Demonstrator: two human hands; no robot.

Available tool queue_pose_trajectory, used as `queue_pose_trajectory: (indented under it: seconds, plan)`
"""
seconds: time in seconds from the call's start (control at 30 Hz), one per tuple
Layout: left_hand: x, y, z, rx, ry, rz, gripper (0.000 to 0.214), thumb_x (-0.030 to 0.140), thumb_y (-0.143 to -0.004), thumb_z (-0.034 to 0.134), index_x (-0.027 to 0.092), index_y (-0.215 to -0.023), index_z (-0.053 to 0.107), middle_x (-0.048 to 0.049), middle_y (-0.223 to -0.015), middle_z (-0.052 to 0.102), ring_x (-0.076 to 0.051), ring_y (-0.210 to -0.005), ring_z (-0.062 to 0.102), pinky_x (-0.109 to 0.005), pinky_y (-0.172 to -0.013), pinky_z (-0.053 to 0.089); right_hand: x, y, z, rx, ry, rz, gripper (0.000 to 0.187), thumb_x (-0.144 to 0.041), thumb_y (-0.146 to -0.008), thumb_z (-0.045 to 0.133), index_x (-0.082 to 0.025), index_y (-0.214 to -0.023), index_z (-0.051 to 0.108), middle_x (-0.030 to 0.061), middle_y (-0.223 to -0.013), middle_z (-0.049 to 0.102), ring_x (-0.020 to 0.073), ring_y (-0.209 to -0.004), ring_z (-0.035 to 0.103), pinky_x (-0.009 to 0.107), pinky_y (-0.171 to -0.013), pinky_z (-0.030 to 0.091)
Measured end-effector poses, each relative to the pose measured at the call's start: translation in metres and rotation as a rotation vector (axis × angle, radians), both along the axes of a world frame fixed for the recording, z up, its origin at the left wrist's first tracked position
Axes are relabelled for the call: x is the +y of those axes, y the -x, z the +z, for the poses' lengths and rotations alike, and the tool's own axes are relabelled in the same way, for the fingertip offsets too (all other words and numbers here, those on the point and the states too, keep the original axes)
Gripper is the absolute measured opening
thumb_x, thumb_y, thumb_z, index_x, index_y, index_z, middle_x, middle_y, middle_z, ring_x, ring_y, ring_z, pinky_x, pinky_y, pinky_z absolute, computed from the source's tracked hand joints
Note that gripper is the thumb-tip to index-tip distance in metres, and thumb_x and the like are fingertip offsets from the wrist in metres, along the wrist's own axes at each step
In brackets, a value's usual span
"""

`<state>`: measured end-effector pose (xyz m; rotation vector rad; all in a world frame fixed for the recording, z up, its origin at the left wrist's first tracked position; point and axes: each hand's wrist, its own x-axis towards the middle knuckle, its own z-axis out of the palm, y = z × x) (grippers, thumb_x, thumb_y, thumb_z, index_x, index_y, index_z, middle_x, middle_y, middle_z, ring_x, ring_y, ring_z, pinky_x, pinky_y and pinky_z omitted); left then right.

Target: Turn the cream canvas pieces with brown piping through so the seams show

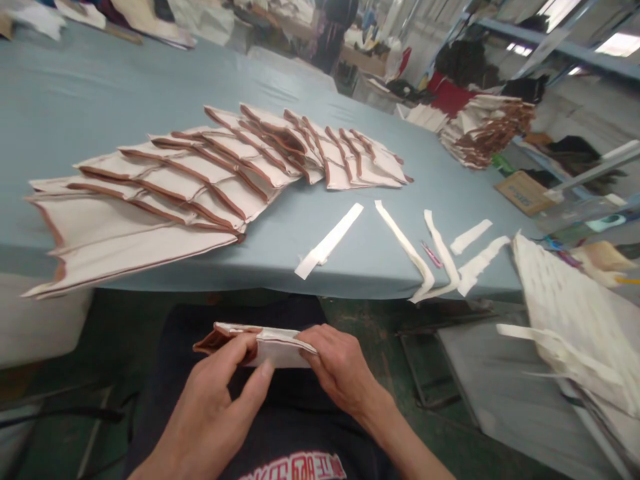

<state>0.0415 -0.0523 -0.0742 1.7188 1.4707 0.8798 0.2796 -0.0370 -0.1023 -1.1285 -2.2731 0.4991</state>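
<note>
A cream fabric piece with brown edging [285,351] is held above my lap, in front of the table edge. At its left part, my left hand [215,393] grips it, with the thumb on the near face and the fingers partly hidden. My right hand [340,367] pinches its right end, fingers over the top edge. The brown side of the piece spreads a little at the left end. Beyond it, a fanned row of similar cream pieces with brown edges [170,177] lies overlapping on the table.
The blue-covered table [280,247] spans the view ahead. White strips [333,237] and a small pinkish tool [431,255] lie near its front edge. At right stands a pile of white strips [575,320]. A stack of cream and brown pieces [490,127] and a cardboard box [524,193] sit farther back.
</note>
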Motion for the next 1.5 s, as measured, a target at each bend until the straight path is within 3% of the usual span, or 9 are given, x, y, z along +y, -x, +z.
queue_pose_trajectory:
  seconds: [0.13, 0.3, 0.5, 0.77, 0.93, 1.03, 1.17, 1.37, 1.5]
  plan:
    - [-0.002, 0.009, 0.011, -0.047, 0.047, 0.027, 0.025, 0.038, -0.101, 0.057, 0.026, -0.083, 0.07, -0.0018, -0.09, 0.081, -0.024, -0.089, 0.079, -0.024, -0.067, 0.061, 0.001, 0.008, 0.017, -0.073, 0.143, 0.037, 0.027, -0.025, -0.115, 0.044, -0.02, -0.115, 0.071, 0.0086, -0.105, 0.08, 0.0216, -0.094, 0.074, 0.033, -0.083, 0.056]
    - [-0.011, 0.025, 0.019, 0.0, -0.161, 0.036, 0.013, 0.029, -0.098, 0.062, 0.027, -0.095, 0.074, -0.002, -0.105, 0.082, -0.022, -0.096, 0.079, -0.022, -0.083, 0.061, -0.006, 0.019, 0.032, -0.038, 0.188, 0.075, 0.025, -0.024, -0.112, 0.05, -0.021, -0.12, 0.073, 0.0084, -0.107, 0.078, 0.0212, -0.095, 0.072, 0.033, -0.083, 0.055]
    - [-0.013, 0.028, 0.025, -0.062, -0.023, -0.08, 0.02, 0.026, -0.095, 0.06, 0.027, -0.078, 0.07, 0.0047, -0.074, 0.076, -0.015, -0.063, 0.072, -0.019, -0.06, 0.053, -0.009, 0.042, 0.05, 0.34, 0.547, -0.046, 0.016, -0.032, -0.094, 0.074, -0.019, -0.103, 0.069, -0.0014, -0.083, 0.066, 0.0118, -0.067, 0.055, 0.025, -0.062, 0.044]
    - [-0.004, 0.031, 0.034, -0.183, 0.132, -0.142, 0.022, 0.029, -0.089, 0.058, 0.027, -0.071, 0.071, 0.0026, -0.068, 0.076, -0.019, -0.061, 0.07, -0.022, -0.056, 0.053, 0.006, 0.064, 0.061, 0.622, 1.097, 0.005, 0.061, -0.075, -0.081, 0.083, -0.021, -0.084, 0.055, -0.0086, -0.067, 0.047, 0.0073, -0.058, 0.037, 0.022, -0.054, 0.031]
    - [-0.007, 0.038, 0.027, -0.23, 0.195, -0.127, 0.021, 0.037, -0.092, 0.06, 0.027, -0.078, 0.073, 0.0011, -0.074, 0.08, -0.021, -0.065, 0.073, -0.024, -0.06, 0.056, 0.014, 0.063, 0.064, 0.688, 1.287, 0.075, 0.067, -0.079, -0.074, 0.086, -0.021, -0.083, 0.053, -0.0106, -0.063, 0.047, 0.0059, -0.054, 0.034, 0.021, -0.051, 0.027]
    - [-0.01, 0.042, 0.02, -0.298, 0.258, -0.148, 0.022, 0.042, -0.094, 0.062, 0.027, -0.086, 0.076, 0.0004, -0.08, 0.082, -0.022, -0.071, 0.076, -0.024, -0.064, 0.059, 0.016, 0.063, 0.065, 0.679, 1.306, 0.054, 0.07, -0.082, -0.072, 0.086, -0.021, -0.083, 0.054, -0.01, -0.064, 0.049, 0.0058, -0.054, 0.036, 0.021, -0.051, 0.028]
    - [-0.007, 0.038, 0.02, -0.342, 0.289, -0.115, 0.025, 0.047, -0.09, 0.069, 0.026, -0.079, 0.078, 0.0, -0.072, 0.077, -0.02, -0.063, 0.069, -0.023, -0.056, 0.056, 0.012, 0.065, 0.063, 0.671, 1.233, 0.038, 0.068, -0.081, -0.076, 0.083, -0.021, -0.084, 0.053, -0.0097, -0.065, 0.048, 0.0064, -0.055, 0.035, 0.021, -0.051, 0.029]
    - [0.002, 0.023, 0.034, -0.349, 0.309, -0.01, 0.033, 0.048, -0.082, 0.076, 0.022, -0.062, 0.074, -0.0017, -0.069, 0.072, -0.016, -0.057, 0.062, -0.021, -0.049, 0.05, -0.001, 0.069, 0.063, 0.555, 0.826, -0.049, 0.031, -0.044, -0.094, 0.078, -0.021, -0.089, 0.058, -0.0068, -0.073, 0.057, 0.0088, -0.062, 0.048, 0.022, -0.056, 0.036]
    - [0.001, 0.021, 0.036, -0.318, 0.299, 0.023, 0.038, 0.052, -0.083, 0.075, 0.022, -0.061, 0.074, -0.0027, -0.068, 0.072, -0.016, -0.057, 0.061, -0.022, -0.048, 0.05, -0.003, 0.07, 0.065, 0.559, 0.833, -0.089, 0.018, -0.033, -0.096, 0.071, -0.021, -0.093, 0.058, -0.0059, -0.074, 0.06, 0.0094, -0.062, 0.051, 0.022, -0.055, 0.037]
